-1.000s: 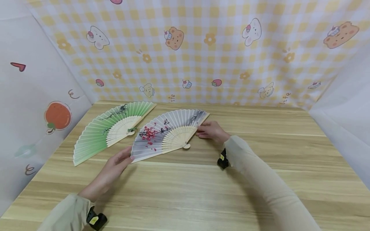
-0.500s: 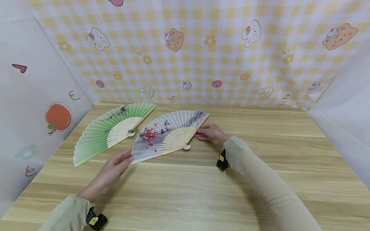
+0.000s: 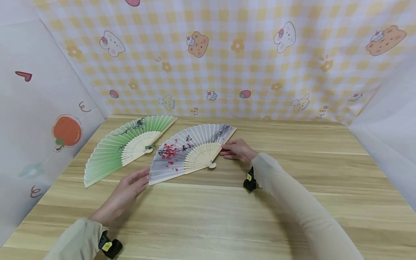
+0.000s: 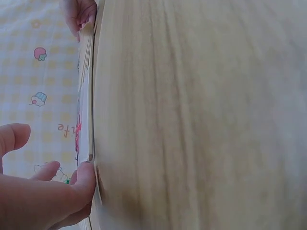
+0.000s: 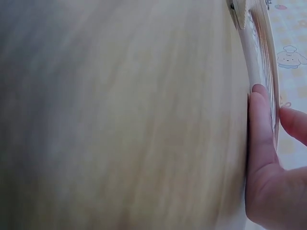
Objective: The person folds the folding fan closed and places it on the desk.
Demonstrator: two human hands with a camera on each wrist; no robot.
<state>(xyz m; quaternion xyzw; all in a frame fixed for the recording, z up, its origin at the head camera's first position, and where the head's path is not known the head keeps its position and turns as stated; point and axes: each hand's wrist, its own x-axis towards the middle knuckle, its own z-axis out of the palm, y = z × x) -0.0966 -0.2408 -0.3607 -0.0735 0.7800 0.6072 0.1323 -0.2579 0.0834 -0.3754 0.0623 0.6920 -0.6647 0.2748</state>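
A grey folding fan (image 3: 173, 160) with red blossoms and pale ribs lies spread on the wooden table. My left hand (image 3: 128, 191) is at its left end. In the left wrist view, the fingertips (image 4: 86, 170) of that hand touch the fan's edge, fingers nearly straight, while the thumb is lifted away. My right hand (image 3: 238, 150) pinches the fan's right outer rib; in the right wrist view the fan's edge (image 5: 261, 43) runs between its thumb and fingers. Behind and left, a green folding fan (image 3: 108, 155) lies spread, apart from both hands.
The wooden table (image 3: 201, 224) ends at a yellow-and-white checked cloth (image 3: 221, 68) with cartoon prints. White cloths hang along its left and right sides. Each wrist carries a small black camera (image 3: 110, 247).
My left thumb has come off the grey fan's corner, and that hand has drawn back slightly. The right hand and both fans keep almost the same places.
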